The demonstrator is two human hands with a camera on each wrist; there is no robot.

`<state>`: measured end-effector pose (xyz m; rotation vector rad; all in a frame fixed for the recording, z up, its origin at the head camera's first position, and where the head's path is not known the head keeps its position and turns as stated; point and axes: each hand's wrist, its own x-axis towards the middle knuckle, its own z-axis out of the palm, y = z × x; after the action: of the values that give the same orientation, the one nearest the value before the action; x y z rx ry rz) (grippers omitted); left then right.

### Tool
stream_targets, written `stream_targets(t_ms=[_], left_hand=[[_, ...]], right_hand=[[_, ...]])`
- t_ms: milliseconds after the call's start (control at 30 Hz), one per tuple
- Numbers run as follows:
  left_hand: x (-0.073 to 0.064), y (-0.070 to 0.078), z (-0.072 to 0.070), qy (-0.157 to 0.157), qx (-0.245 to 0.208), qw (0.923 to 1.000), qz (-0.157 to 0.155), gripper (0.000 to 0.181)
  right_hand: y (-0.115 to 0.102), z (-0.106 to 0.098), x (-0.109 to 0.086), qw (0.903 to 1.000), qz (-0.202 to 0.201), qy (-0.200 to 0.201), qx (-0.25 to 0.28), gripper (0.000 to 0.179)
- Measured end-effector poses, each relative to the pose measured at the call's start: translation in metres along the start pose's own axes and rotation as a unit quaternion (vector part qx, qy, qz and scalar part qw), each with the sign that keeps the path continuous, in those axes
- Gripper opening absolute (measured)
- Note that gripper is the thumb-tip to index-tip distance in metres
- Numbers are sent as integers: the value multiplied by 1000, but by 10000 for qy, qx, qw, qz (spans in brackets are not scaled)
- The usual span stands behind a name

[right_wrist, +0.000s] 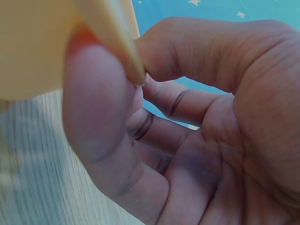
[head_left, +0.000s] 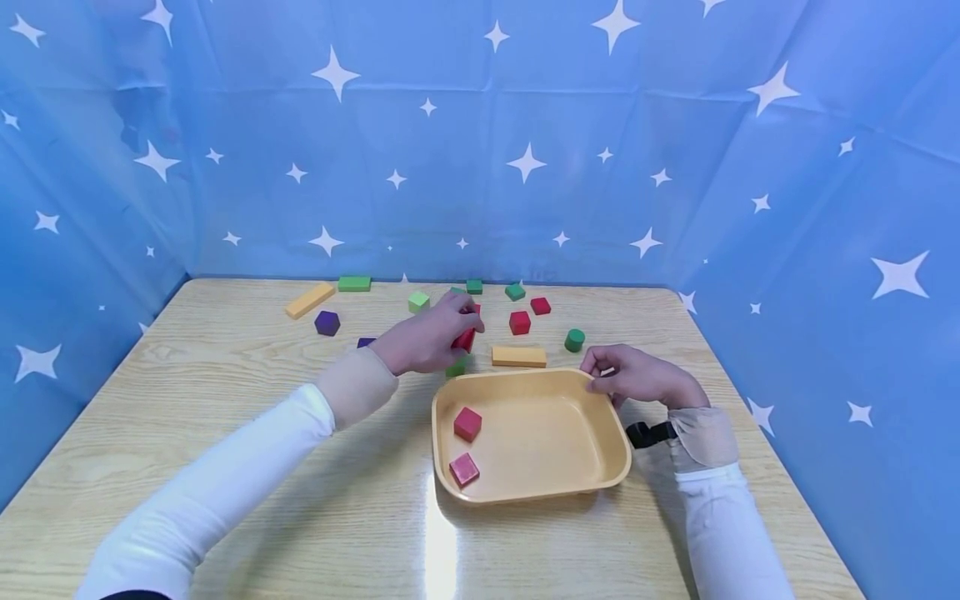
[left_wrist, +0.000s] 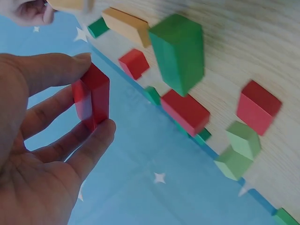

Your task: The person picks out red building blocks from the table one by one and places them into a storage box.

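My left hand (head_left: 430,340) grips a red block (left_wrist: 97,96) between thumb and fingertips, above the table behind the tray. In the left wrist view a tall green block (left_wrist: 180,54) stands to the right of the held block. My right hand (head_left: 641,375) pinches the rim of the yellow plastic tray (head_left: 540,433) at its back right corner; the right wrist view shows the tray rim (right_wrist: 115,40) between thumb and finger. Inside the tray, on its left side, lie two red cubes (head_left: 467,424).
Behind the tray lie a yellow-orange bar (head_left: 519,357), a green cylinder (head_left: 574,339) and red blocks (head_left: 520,322). Further left are a purple block (head_left: 327,323), another yellow-orange bar (head_left: 310,300) and a flat green block (head_left: 354,284). A blue starred curtain (head_left: 450,150) borders the table.
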<state>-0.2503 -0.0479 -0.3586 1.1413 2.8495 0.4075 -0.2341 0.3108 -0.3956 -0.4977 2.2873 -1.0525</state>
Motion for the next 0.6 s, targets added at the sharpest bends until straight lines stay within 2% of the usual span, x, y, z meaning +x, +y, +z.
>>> stream_targets(t_ms=[433, 600], left_hand=[[-1, 35, -1, -200, -23, 9992, 352, 46], [-3, 48, -1, -371, 28, 9973, 640, 48]], right_hand=[[-3, 0, -2, 10000, 69, 41, 14, 18], [-3, 0, -2, 9999, 119, 58, -15, 18]])
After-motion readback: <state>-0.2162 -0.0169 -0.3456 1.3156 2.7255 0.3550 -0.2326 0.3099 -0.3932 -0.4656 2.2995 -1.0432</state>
